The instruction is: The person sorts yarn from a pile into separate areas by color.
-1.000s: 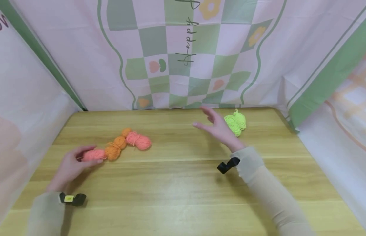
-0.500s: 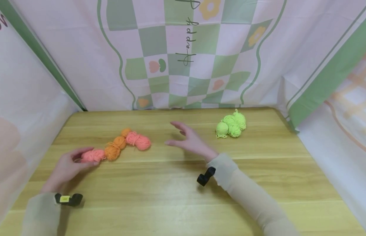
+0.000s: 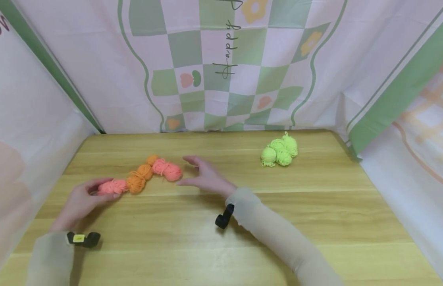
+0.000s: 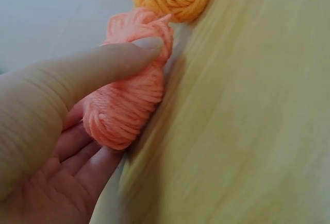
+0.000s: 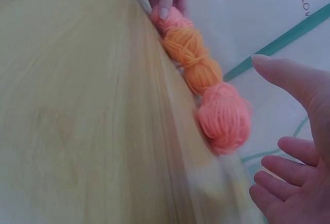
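- The left hand (image 3: 82, 198) pinches the pink skein (image 3: 112, 186) at the left end of a row of yarn on the bench (image 3: 221, 238); the thumb (image 4: 111, 62) lies along the skein's top and the fingers curl beneath it.
- The row runs from that skein through three orange balls (image 3: 141, 176) to a second pink skein (image 3: 168, 170) at its right end. Neighbouring items touch or nearly touch.
- The right hand (image 3: 205, 176) is spread wide and holds nothing. Its palm faces the second pink skein and its fingertips are just beside it, not yet touching (the right wrist view shows a clear gap).
- Change: one second ago the right hand was raised beside the green yarn cluster (image 3: 280, 151) at the far right. It has since crossed the bench to the left. The green cluster now lies uncovered, well apart from both hands.
- The left hand's hold is unchanged over the same interval.
- Judgement: work on the green cluster appears finished for now; attention has shifted to the pink and orange row, with one hand at each end.
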The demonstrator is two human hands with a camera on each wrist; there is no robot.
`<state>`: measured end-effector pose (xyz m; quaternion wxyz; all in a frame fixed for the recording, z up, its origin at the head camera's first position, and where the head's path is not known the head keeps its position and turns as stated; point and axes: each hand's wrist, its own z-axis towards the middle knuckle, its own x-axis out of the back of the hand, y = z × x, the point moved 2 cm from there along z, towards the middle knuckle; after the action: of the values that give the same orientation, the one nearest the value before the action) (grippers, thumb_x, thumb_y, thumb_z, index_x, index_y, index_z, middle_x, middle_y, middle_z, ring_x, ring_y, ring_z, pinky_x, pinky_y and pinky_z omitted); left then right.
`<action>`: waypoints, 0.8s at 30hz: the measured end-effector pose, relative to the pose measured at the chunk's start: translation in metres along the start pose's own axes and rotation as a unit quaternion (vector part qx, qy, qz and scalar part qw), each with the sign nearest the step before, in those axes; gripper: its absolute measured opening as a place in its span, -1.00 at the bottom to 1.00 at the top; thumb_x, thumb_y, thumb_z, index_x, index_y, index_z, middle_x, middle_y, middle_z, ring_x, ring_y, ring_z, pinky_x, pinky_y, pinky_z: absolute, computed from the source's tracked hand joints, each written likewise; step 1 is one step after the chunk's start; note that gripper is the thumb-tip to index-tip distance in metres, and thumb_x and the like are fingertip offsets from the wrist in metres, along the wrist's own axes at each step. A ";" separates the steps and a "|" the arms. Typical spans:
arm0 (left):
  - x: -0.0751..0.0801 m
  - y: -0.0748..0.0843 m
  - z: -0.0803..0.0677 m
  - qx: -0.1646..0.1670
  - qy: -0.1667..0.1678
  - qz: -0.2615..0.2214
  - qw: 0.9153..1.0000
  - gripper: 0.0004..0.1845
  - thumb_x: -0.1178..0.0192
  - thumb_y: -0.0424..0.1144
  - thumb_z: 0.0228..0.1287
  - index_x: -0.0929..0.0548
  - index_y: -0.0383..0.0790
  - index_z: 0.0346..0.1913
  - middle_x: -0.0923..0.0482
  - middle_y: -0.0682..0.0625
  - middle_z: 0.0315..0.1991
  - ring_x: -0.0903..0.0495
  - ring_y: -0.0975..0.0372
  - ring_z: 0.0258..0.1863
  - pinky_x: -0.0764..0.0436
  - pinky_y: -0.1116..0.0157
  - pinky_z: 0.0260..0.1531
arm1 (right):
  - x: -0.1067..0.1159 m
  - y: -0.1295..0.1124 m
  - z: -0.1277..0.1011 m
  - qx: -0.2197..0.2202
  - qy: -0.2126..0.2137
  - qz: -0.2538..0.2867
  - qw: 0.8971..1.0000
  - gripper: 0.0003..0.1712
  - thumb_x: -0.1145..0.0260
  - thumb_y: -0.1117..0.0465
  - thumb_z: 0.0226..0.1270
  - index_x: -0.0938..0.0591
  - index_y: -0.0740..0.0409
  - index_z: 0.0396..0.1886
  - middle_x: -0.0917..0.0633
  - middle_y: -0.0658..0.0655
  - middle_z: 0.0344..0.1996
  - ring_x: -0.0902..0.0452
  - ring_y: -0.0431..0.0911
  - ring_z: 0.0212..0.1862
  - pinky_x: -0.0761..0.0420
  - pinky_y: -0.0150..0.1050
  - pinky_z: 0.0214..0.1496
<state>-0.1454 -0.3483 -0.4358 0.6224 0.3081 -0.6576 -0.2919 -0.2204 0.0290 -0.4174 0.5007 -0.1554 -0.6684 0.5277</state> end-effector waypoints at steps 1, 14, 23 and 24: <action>0.000 0.000 0.000 -0.001 -0.003 -0.001 1.000 -0.20 -0.50 0.02 0.21 -0.48 -0.33 0.39 -0.47 -0.36 0.28 -0.47 0.55 -0.09 -0.50 0.60 -0.18 | -0.003 0.000 0.003 -0.005 0.001 -0.003 1.000 0.05 -0.60 -0.13 0.13 -0.34 0.13 0.53 -0.40 0.09 0.46 -0.30 -0.01 0.44 -0.33 -0.14 0.43; 0.002 -0.003 0.005 0.010 -0.021 0.004 1.000 -0.18 -0.48 0.05 0.22 -0.45 -0.33 0.41 -0.46 -0.35 0.30 -0.49 0.26 0.05 -0.49 0.58 -0.15 | -0.029 0.003 0.032 -0.037 0.011 -0.004 0.999 0.00 -0.64 0.03 0.12 -0.37 0.19 0.50 -0.50 0.13 0.37 -0.43 -0.07 0.33 -0.40 -0.29 0.34; 0.001 -0.001 0.004 0.015 -0.023 0.008 1.000 -0.17 -0.48 0.06 0.22 -0.44 -0.33 0.42 -0.44 -0.35 0.30 -0.48 0.11 0.10 -0.48 0.58 -0.15 | -0.038 0.004 0.039 -0.043 0.041 0.003 0.998 -0.18 -0.60 0.13 0.16 -0.50 0.20 0.39 -0.64 0.09 0.15 -0.54 -0.13 0.10 -0.51 -0.33 0.17; 0.001 0.000 0.004 0.015 -0.024 0.008 1.000 -0.17 -0.48 0.06 0.22 -0.44 -0.33 0.42 -0.45 -0.36 0.30 -0.49 0.14 0.09 -0.48 0.58 -0.15 | -0.039 0.004 0.038 -0.044 0.043 0.005 0.998 -0.21 -0.60 0.14 0.16 -0.52 0.19 0.38 -0.65 0.09 0.13 -0.54 -0.14 0.09 -0.51 -0.33 0.16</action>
<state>-0.1492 -0.3493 -0.4353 0.6044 0.3052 -0.6789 -0.2839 -0.2363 -0.0192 -0.4380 0.5194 -0.2033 -0.6680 0.4926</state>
